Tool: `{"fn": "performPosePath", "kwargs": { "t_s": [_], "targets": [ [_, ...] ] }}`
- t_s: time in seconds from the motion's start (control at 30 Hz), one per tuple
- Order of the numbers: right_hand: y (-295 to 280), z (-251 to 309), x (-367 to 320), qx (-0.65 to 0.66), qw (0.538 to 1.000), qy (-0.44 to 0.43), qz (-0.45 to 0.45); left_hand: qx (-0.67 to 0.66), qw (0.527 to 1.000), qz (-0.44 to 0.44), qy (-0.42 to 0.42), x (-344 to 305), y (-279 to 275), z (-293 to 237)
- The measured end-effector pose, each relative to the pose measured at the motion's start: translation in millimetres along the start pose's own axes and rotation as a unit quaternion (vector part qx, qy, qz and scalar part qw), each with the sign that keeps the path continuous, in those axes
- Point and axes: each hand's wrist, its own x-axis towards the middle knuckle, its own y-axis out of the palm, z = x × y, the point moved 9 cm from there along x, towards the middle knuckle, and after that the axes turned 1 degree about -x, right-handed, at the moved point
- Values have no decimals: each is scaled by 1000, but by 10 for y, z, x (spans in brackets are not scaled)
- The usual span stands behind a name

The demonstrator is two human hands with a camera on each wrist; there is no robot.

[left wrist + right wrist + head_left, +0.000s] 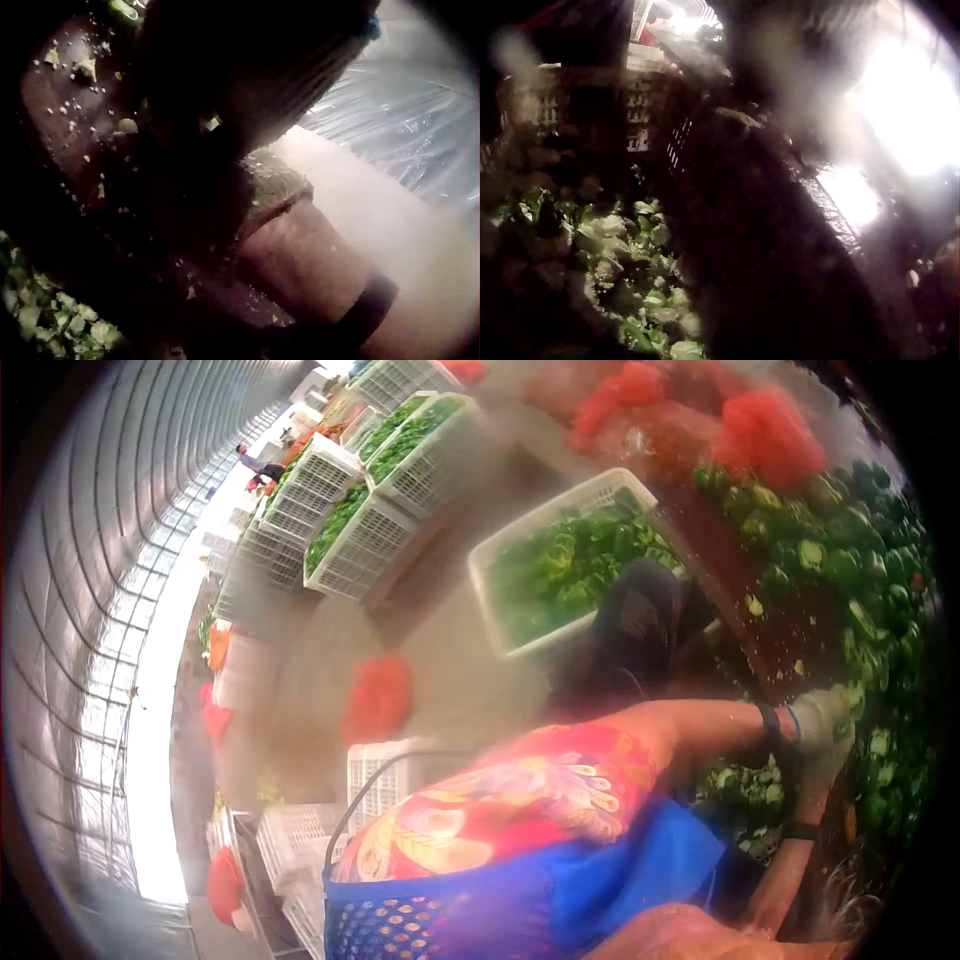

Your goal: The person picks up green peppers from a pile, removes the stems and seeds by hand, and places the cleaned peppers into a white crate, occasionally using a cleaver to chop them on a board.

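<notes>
My left hand (823, 718), in a pale glove with blue at its cuff, is close beside the heap of green peppers (880, 565). The gloved right hand (822, 762) is right below it, overlapping it in the head view. In the left wrist view the left glove (277, 90) is a dark shape above the right glove (274, 180). Fingers of both hands are hidden or in shadow, and I cannot tell what they hold. Pale seeds and scraps lie on the dark brown surface (75, 127) near them. Below the wrists are pale-green pepper pieces (740, 788).
A white crate (490, 595) of peppers stands beyond my knee (640, 610). Stacked crates (345, 545) are farther back, with a person (260, 465) behind. Red mesh bags (770, 440) lie near the heap. In the right wrist view, pepper pieces (652, 300) lie before a slotted crate wall (622, 105).
</notes>
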Motion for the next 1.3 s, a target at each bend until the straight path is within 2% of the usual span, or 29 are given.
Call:
{"fn": "performPosePath", "kwargs": {
  "t_s": [0.03,0.07,0.1,0.13,0.17,0.23,0.3,0.33,0.4,0.43,0.47,0.5,0.57,0.6,0.83,0.9,0.93,0.97,1.07,1.13,1.3],
  "targets": [
    [-238,-73,347,-54,989,-69,118,-14,999,16,-32,163,227,200],
    [175,38,-1,-53,988,-74,125,78,997,4,-2,54,22,-4],
    [362,30,-341,17,1000,-10,20,82,997,-1,3,63,-76,-31],
    [503,-8,-715,89,991,57,-83,62,998,32,5,69,-65,-19],
    [604,52,-838,90,991,55,-78,42,997,66,5,67,-37,22],
    [766,94,-956,-9,996,70,-52,37,998,42,36,136,167,104],
    [665,55,-807,-26,998,47,-30,97,993,-58,35,54,33,76],
    [611,38,-735,-29,999,37,-22,96,993,-63,31,37,-160,63],
    [542,23,-642,-34,999,20,-14,34,986,154,60,-80,-271,-45],
    [519,30,-617,-38,999,14,-13,35,999,15,26,304,267,226],
    [511,26,-587,-42,999,9,-10,23,990,-137,-11,607,766,510],
    [500,22,-556,-45,999,3,-7,1,961,-274,-40,838,1299,787],
    [524,18,-501,-53,999,-5,-2,-97,994,-37,21,299,343,383],
    [515,30,-468,-56,998,-8,-1,-147,985,82,31,-110,-245,137],
    [440,64,-307,-53,998,-24,-9,-223,964,146,22,-100,-192,281],
    [397,93,-261,-56,998,-24,-14,-289,930,227,24,-106,-54,301],
    [353,115,-248,-59,998,-26,-18,-401,883,243,-8,-206,-160,260],
    [325,125,-217,-62,997,-27,-21,-402,882,247,-13,-301,-291,215],
    [211,162,-151,-72,996,-31,-32,-561,776,265,-111,-452,-414,105],
    [144,211,-110,-77,996,-37,-38,-584,759,277,-83,-441,-353,57],
    [29,256,-48,-91,994,-41,-52,-558,786,263,46,-314,-239,-86]
  ]
}}
